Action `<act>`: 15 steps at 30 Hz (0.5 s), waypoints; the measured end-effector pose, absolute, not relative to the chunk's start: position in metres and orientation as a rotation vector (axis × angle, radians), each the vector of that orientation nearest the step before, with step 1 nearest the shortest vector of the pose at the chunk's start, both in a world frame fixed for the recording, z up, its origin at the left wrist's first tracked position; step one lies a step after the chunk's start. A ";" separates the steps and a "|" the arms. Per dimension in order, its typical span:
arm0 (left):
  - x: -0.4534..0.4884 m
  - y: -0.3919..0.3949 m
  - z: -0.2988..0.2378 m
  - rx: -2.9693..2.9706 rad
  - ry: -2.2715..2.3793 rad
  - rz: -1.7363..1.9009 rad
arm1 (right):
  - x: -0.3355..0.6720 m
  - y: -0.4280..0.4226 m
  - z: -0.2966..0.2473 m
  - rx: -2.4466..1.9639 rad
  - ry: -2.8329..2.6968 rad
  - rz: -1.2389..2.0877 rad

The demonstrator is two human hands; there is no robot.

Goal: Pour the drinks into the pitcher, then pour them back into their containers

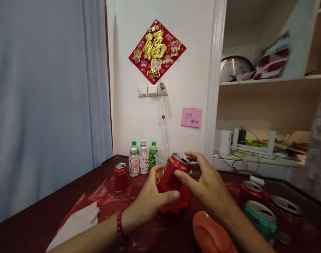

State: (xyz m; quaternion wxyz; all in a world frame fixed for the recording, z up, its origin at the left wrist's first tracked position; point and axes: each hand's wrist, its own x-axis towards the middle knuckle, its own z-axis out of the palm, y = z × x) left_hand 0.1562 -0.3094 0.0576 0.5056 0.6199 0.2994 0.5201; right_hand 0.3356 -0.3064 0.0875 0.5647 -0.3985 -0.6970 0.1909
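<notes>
A red drink can [169,177] with yellow lettering is held up in front of me, tilted, its opened top facing up and to the right. My left hand [152,196] wraps round the can's lower left side. My right hand [202,179] grips it near the top rim, thumb on the front and fingers behind. Below the can lies a red scalloped dish [173,207], partly hidden by the can and my left hand. An orange plastic object [211,233] rests under my right forearm; its kind is unclear.
Another red can [120,177] and several bottles [144,161] stand at the back left. On the right are red cans [251,193] and a green can [260,218]. A clear container [160,157] is behind the held can. A white cloth or paper [77,225] lies front left.
</notes>
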 end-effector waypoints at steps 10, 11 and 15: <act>0.097 -0.257 0.118 1.585 1.005 1.318 | 0.372 -0.306 0.104 -0.927 -1.353 0.328; 0.094 -0.251 0.121 1.623 1.036 1.300 | 0.374 -0.305 0.105 -0.925 -1.346 0.330; 0.083 -0.229 0.132 1.808 1.162 1.161 | 0.383 -0.301 0.105 -0.920 -1.340 0.357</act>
